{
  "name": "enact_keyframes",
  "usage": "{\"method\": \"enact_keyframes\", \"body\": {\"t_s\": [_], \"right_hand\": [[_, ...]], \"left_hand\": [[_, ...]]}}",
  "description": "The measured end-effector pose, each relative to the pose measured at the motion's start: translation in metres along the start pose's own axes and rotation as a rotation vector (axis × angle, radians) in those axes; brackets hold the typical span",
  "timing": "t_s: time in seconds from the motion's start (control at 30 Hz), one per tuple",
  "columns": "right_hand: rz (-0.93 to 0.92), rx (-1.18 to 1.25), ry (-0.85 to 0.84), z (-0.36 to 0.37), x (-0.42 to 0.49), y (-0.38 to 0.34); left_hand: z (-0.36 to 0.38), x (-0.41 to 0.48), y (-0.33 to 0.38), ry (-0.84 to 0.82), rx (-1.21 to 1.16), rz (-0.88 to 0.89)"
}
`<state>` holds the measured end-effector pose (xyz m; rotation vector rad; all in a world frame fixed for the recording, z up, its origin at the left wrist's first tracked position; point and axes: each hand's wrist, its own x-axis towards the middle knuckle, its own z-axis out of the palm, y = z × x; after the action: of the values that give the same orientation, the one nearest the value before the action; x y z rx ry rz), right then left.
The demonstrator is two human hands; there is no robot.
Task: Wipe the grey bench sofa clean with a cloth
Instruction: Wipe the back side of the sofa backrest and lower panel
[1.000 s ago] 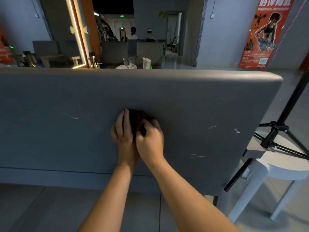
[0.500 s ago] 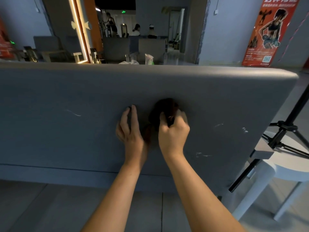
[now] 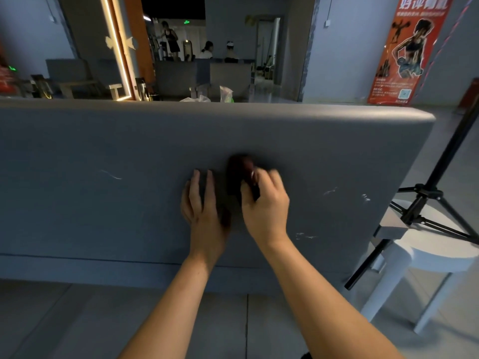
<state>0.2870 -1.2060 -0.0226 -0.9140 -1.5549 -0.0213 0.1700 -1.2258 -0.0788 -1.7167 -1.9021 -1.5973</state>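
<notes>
Fingers [image 3: 270, 177] round dark cloth [image 3: 239, 170] on scuffed grey sofa [image 3: 103, 203]

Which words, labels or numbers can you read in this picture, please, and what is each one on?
Orange poster: large white headline, cropped and blurred, unreadable; small print below too small.
Green lit sign over the far doorway: too small to read.
Grey sofa and cloth: no text.
</notes>
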Motion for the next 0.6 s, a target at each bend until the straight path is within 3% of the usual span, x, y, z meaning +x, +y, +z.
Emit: {"method": "enact_keyframes", "body": {"t_s": [0.07,0.4,0.6], "right_hand": [[-0.05,-0.026,0.024,0.005,0.006,0.005],[0.152,0.002,-0.404,-0.001,-0.041,0.022],[0.35,0.278,-0.229,-0.078,-0.038,0.038]], "left_hand": [[0.002,-0.001,0.003,0.028,0.002,0.01],[0.013,-0.019,0.005,-0.026,-0.001,0.138],[0.019,-0.021,0.056,-0.152,-0.359,0.102]]}}
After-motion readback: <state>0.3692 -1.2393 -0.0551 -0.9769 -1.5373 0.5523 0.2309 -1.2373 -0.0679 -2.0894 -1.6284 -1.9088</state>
